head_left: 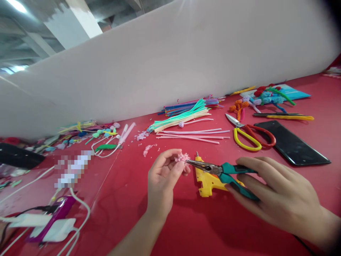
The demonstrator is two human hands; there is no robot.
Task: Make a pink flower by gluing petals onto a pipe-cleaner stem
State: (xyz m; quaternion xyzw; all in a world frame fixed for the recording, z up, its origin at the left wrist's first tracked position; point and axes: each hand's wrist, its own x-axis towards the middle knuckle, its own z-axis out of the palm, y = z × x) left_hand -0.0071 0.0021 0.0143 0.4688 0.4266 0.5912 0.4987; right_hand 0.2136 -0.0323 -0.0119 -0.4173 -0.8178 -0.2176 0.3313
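Note:
A small fluffy pink piece (182, 158) is pinched between the thumb and fingers of my left hand (163, 179). My right hand (277, 192) is wrapped round the teal handles of long-nose pliers (225, 170). The pliers' tips meet the right side of the pink piece; whether they grip it is too small to tell. Beneath the pliers lies a yellow glue gun (206, 185), its nozzle pointing away from me.
Scissors (249, 137) and a black phone (293, 142) lie at the right. Pink stems (194, 136) and bundled green ones (183, 117) are further back. A purple power strip (54, 218) with white cables sits at the left. A white partition (160, 64) stands behind.

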